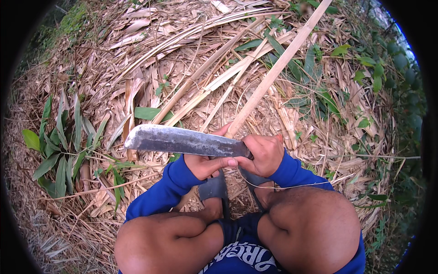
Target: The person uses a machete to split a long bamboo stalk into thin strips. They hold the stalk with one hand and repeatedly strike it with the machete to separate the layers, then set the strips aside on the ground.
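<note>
A machete (182, 139) lies across in front of me, its broad dark blade pointing left and its upper edge worn pale. My right hand (265, 154) is closed round its handle, most of which the fingers hide. Below and behind the blade, my left hand (200, 165) grips the near end of a long, pale wooden pole (278, 68). Its thumb points right, close to my right hand, and some of its fingers are hidden by the blade. From there the pole slants up and away to the far right.
Dry leaves and split stalks (205, 93) cover the ground ahead. A green leafy plant (64, 150) grows at the left, with more greenery (378, 73) along the right. My bent knees (315, 228) and sandals (213, 188) are close below my hands.
</note>
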Demonstrator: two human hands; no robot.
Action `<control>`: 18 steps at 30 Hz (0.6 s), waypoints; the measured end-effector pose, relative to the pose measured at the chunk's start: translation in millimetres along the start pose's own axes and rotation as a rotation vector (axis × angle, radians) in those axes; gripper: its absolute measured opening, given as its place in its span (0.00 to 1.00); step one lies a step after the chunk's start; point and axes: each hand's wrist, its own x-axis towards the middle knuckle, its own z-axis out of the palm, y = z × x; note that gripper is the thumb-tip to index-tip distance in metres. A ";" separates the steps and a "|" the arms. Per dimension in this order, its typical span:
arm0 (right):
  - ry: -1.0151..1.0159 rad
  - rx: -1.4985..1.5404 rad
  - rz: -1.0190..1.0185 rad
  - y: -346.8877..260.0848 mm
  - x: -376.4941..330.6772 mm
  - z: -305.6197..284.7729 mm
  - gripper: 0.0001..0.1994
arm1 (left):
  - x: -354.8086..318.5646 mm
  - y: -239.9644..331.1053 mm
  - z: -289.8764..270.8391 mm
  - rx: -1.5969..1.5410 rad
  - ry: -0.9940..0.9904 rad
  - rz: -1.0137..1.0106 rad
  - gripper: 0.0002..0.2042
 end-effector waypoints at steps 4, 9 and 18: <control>0.025 -0.047 0.035 -3.8 -0.7 1.4 0.21 | 1.0 0.1 -0.1 -0.021 0.047 -0.078 0.40; 0.043 -0.086 0.057 -4.0 -1.8 3.1 0.21 | 1.3 -11.0 2.2 -0.037 0.094 -0.035 0.39; 0.081 -0.120 0.075 0.9 -4.3 7.2 0.21 | 7.0 11.2 8.0 0.155 0.149 -0.177 0.33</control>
